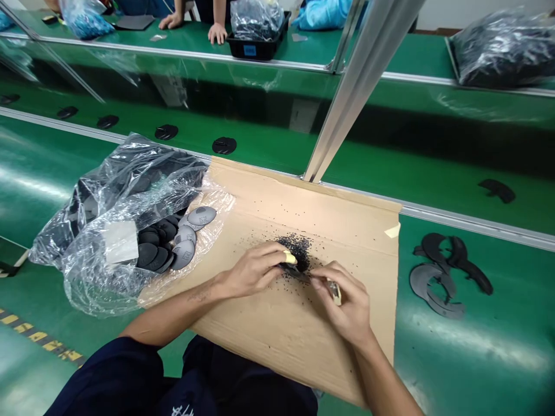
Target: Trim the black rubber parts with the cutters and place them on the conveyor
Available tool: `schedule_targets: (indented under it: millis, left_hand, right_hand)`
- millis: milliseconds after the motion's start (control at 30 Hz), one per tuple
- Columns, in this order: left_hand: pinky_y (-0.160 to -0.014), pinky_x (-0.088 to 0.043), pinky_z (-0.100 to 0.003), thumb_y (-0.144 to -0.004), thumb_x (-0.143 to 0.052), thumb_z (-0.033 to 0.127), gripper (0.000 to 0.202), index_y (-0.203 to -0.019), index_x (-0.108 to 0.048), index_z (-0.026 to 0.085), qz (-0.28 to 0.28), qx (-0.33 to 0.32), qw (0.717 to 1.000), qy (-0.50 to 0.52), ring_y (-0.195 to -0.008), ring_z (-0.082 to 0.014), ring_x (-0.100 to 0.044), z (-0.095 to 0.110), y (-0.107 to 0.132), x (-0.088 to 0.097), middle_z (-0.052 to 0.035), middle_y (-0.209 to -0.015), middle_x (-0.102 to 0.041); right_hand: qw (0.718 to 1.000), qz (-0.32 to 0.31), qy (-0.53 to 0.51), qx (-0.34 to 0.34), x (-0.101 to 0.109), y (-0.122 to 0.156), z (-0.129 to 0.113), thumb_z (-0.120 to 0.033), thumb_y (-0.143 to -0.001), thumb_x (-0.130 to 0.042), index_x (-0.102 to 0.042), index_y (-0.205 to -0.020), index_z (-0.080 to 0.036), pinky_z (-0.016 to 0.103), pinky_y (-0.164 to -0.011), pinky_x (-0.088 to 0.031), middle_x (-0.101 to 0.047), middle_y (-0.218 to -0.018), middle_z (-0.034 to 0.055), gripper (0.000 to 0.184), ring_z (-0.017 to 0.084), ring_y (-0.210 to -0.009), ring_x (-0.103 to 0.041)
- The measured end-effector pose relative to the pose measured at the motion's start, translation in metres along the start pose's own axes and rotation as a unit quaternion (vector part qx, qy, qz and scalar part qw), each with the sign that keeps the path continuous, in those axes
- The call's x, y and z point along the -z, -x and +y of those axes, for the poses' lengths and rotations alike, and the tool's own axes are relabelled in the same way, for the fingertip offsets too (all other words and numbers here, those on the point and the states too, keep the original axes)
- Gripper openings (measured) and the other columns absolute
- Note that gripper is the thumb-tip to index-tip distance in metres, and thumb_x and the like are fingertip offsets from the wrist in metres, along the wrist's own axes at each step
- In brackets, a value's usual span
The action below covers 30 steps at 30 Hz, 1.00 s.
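My left hand (254, 268) pinches a dark flat piece (295, 273) over the cardboard sheet (277, 341), with a yellow cover on a fingertip. My right hand (349, 300) is closed close to the piece's right end. A slim item seems to lie in its fingers, with a pale yellow patch and a shiny part by the palm; its kind cannot be made out. Just beyond the fingers lies a pile of small black crumbs (301, 245), with more scattered around it. Dark and grey oval discs (184, 253) spill from a clear plastic bag (113, 196) on the left.
Curved black pieces (433, 289) lie on the green table to the right. A metal post (338, 115) rises behind the cardboard. Beyond a rail, dark pieces (224, 145) sit spaced along a green belt. Across it, another person's hands (217, 33) rest near a black tray (251, 50).
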<state>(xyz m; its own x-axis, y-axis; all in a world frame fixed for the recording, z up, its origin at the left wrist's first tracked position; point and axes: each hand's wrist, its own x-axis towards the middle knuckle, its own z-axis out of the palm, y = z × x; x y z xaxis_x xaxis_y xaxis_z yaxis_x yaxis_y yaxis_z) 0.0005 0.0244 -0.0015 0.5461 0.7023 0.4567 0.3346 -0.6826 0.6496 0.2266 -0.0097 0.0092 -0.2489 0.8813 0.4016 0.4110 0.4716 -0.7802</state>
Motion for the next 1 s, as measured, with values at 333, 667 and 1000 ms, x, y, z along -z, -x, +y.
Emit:
schedule_targets:
  millis: [333, 667, 1000]
  left_hand:
    - [-0.084, -0.059, -0.031, -0.093, -0.059, 0.010, 0.019, -0.110, -0.067, 0.015, 0.015, 0.013, 0.988, 0.153, -0.095, -0.0176, -0.069, 0.011, -0.001, 0.001, -0.0105, -0.101, -0.071]
    - [-0.081, -0.060, -0.030, -0.094, -0.060, 0.012, 0.017, -0.109, -0.068, 0.014, 0.020, -0.005, 0.989, 0.148, -0.093, -0.0175, -0.070, 0.012, -0.002, 0.000, -0.0110, -0.099, -0.072]
    - [-0.078, -0.059, -0.028, -0.094, -0.063, 0.015, 0.016, -0.108, -0.071, 0.013, 0.030, -0.002, 0.985, 0.167, -0.089, -0.0172, -0.071, 0.012, -0.001, -0.002, -0.0116, -0.096, -0.073]
  right_hand:
    - [0.979, -0.056, 0.186, 0.063, -0.005, 0.005, 0.013, -0.011, -0.093, -0.051, -0.067, -0.113, -0.019, 0.034, -0.068, -0.047, -0.071, -0.090, 0.0080, 0.027, 0.021, -0.080, -0.063]
    - [0.975, -0.041, 0.206, 0.069, -0.007, 0.006, 0.008, -0.015, -0.095, -0.052, -0.067, -0.111, -0.018, 0.033, -0.068, -0.047, -0.070, -0.090, 0.0084, 0.022, 0.020, -0.078, -0.062]
    - [0.953, -0.022, 0.291, 0.080, -0.009, 0.007, 0.004, -0.016, -0.096, -0.058, -0.070, -0.112, -0.018, 0.032, -0.063, -0.041, -0.069, -0.077, 0.0055, 0.020, 0.018, -0.070, -0.058]
